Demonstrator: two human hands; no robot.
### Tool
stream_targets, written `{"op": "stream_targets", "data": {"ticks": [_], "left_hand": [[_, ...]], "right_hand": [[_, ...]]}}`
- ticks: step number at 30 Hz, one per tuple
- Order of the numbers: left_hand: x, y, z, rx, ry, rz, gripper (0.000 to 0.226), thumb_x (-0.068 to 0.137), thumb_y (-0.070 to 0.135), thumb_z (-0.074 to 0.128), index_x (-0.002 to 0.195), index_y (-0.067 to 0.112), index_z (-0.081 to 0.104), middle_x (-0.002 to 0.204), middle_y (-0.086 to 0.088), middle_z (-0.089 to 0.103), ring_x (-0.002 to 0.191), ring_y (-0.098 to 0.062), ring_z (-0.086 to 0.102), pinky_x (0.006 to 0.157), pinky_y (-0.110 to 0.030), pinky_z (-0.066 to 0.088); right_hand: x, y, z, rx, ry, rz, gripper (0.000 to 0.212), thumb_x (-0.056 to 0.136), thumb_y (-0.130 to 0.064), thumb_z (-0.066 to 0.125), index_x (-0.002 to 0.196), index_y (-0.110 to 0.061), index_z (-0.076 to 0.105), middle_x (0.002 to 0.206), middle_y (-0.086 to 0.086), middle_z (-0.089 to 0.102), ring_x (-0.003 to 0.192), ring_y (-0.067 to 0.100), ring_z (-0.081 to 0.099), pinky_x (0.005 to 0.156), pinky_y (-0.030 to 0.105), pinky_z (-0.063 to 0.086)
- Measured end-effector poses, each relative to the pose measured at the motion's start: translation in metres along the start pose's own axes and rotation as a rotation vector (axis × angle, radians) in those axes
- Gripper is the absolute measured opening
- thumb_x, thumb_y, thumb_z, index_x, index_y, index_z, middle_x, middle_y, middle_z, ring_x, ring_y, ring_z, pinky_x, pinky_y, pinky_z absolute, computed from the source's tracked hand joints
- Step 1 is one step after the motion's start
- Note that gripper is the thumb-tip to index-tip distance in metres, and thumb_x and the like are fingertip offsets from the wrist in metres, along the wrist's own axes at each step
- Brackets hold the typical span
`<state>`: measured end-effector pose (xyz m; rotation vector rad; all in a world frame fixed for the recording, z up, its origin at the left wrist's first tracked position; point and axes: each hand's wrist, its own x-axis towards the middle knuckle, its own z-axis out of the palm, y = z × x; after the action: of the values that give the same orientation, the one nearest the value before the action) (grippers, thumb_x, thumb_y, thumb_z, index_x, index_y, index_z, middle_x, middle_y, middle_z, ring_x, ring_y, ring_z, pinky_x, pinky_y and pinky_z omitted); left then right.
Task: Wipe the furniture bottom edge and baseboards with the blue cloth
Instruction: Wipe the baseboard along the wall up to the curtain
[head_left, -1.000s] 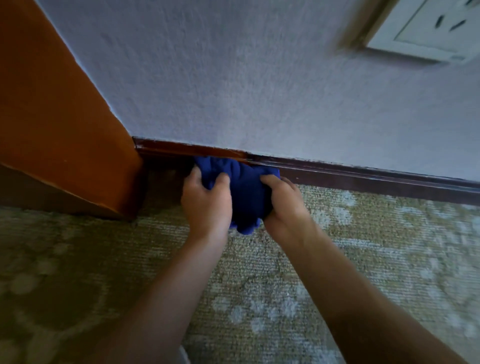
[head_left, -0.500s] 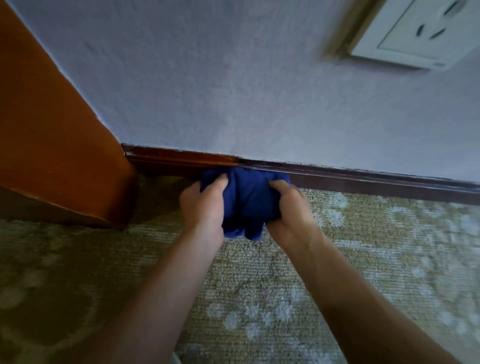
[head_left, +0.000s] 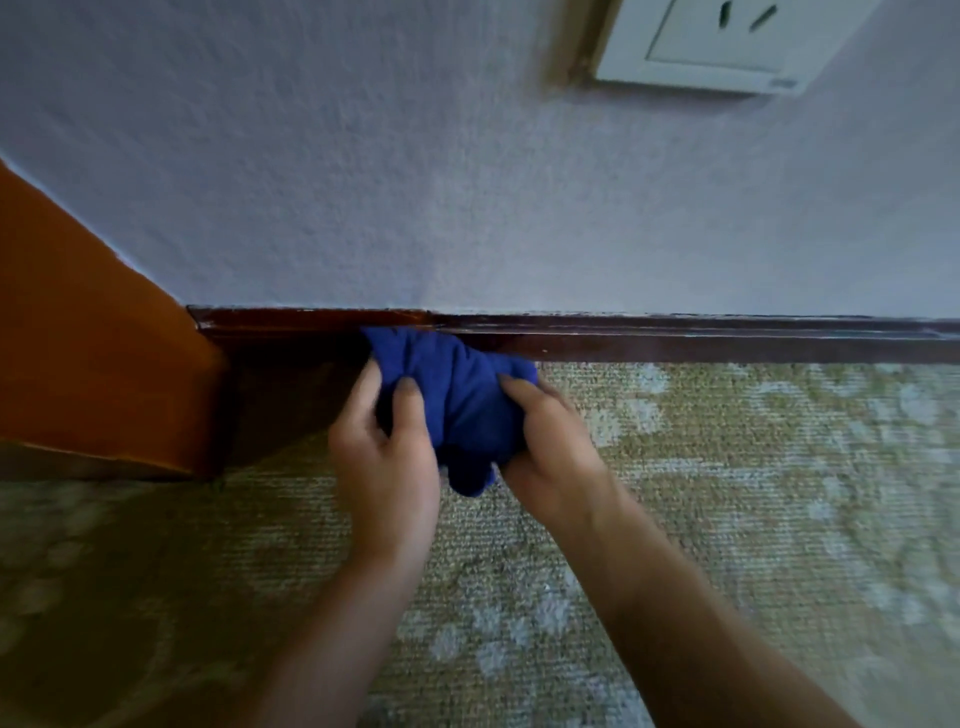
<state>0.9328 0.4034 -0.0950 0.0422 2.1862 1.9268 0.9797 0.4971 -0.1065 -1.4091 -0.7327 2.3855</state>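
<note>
One blue cloth (head_left: 457, 395), bunched into a thick wad, sits between two hands and presses against the dark baseboard (head_left: 675, 340). Its upper end touches the baseboard's top lip just right of the point where the board's reddish stretch meets the darker one, and its lower tail hangs down past the palms toward the carpet (head_left: 727, 467).

The left hand (head_left: 387, 457) holds the cloth's left flank: the fingers curl around the fabric, fingertips dug into the folds, the thumb side toward the baseboard. The right hand (head_left: 548, 447) grips the opposite flank, fingers bent over the top of the wad and closed on it. Both hands are clenched on the same cloth, with the blue bundle filling the gap between them; the left one is slightly blurred.

To the left of the cloth, one orange-brown furniture panel (head_left: 93, 364) stands against the baseboard, its bottom edge just above the carpet and a dark shadowed gap between it and the left hand. Above the baseboard rises a pale textured wall (head_left: 363, 182), carrying one white socket plate (head_left: 727, 47) high and to the right of the cloth. Two bare forearms reach in from below.
</note>
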Motion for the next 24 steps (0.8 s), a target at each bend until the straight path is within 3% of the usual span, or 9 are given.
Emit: {"op": "stream_targets", "data": {"ticks": [2,4,7,9,15,18,21,23,24], "left_hand": [[-0.003,-0.001,0.013,0.164,-0.125,0.163,0.034,0.095,0.018,0.054,0.128,0.015,0.061,0.119,0.005,0.064,0.109,-0.004,0.059,0.093,-0.019,0.045],[-0.001,-0.002,0.03,0.309,-0.197,0.291,0.03,0.094,0.014,0.054,0.122,0.006,0.063,0.114,-0.001,0.062,0.102,-0.004,0.055,0.09,-0.012,0.042],[0.0,-0.001,0.046,0.424,-0.297,0.389,0.027,0.095,0.011,0.052,0.118,0.004,0.063,0.103,-0.005,0.06,0.092,-0.01,0.055,0.082,-0.019,0.044],[-0.001,-0.001,0.044,0.456,-0.313,0.415,0.027,0.095,0.013,0.051,0.118,0.004,0.062,0.103,-0.004,0.058,0.092,-0.011,0.055,0.082,-0.019,0.042],[0.009,-0.008,0.024,0.477,-0.079,0.392,0.018,0.094,0.008,0.052,0.102,-0.004,0.063,0.093,-0.004,0.052,0.08,0.0,0.04,0.073,-0.001,0.03],[0.009,-0.007,0.033,0.493,-0.183,0.433,0.012,0.091,0.007,0.054,0.09,0.0,0.064,0.088,-0.007,0.056,0.076,-0.008,0.047,0.069,-0.012,0.03],[0.004,0.002,0.055,0.535,-0.418,0.524,0.012,0.091,0.009,0.054,0.08,0.006,0.058,0.083,-0.005,0.053,0.073,-0.013,0.051,0.067,-0.017,0.032],[0.0,0.005,0.062,0.538,-0.443,0.501,0.012,0.093,0.012,0.053,0.084,0.007,0.058,0.084,-0.003,0.052,0.075,-0.013,0.051,0.067,-0.016,0.031],[-0.001,0.004,0.059,0.527,-0.399,0.471,0.012,0.093,0.013,0.053,0.09,0.005,0.061,0.087,-0.002,0.053,0.078,-0.013,0.052,0.068,-0.015,0.031]], "right_hand": [[0.0,-0.005,-0.012,0.052,0.08,0.01,0.033,0.095,-0.007,0.049,0.127,-0.001,0.054,0.118,0.024,0.066,0.098,0.033,0.069,0.064,0.034,0.059],[-0.001,-0.017,-0.028,0.109,0.138,0.01,0.034,0.096,-0.01,0.047,0.129,-0.001,0.054,0.119,0.023,0.066,0.102,0.034,0.068,0.069,0.038,0.059],[-0.004,-0.03,-0.04,0.115,0.166,0.012,0.032,0.098,-0.012,0.046,0.125,-0.001,0.057,0.119,0.022,0.066,0.1,0.034,0.068,0.07,0.04,0.058],[-0.009,-0.031,-0.035,0.101,0.184,0.002,0.03,0.097,-0.012,0.047,0.124,-0.004,0.056,0.119,0.021,0.066,0.096,0.033,0.069,0.064,0.038,0.059],[-0.011,-0.024,-0.005,-0.01,0.111,-0.088,0.016,0.095,0.0,0.046,0.108,-0.003,0.056,0.095,0.019,0.065,0.076,0.027,0.066,0.053,0.031,0.058],[-0.008,-0.033,-0.016,0.029,0.26,-0.134,0.021,0.091,-0.004,0.051,0.111,0.0,0.057,0.098,0.021,0.063,0.078,0.028,0.064,0.058,0.032,0.055],[-0.008,-0.043,-0.03,0.119,0.482,-0.172,0.012,0.089,-0.007,0.051,0.099,-0.005,0.058,0.096,0.015,0.063,0.085,0.03,0.062,0.078,0.044,0.053],[-0.012,-0.048,-0.029,0.129,0.486,-0.206,0.007,0.091,-0.006,0.049,0.092,-0.01,0.054,0.086,0.009,0.06,0.082,0.029,0.061,0.08,0.046,0.053],[-0.014,-0.048,-0.024,0.116,0.443,-0.222,0.009,0.092,-0.004,0.047,0.089,-0.011,0.053,0.082,0.007,0.058,0.077,0.027,0.06,0.074,0.041,0.054]]}}
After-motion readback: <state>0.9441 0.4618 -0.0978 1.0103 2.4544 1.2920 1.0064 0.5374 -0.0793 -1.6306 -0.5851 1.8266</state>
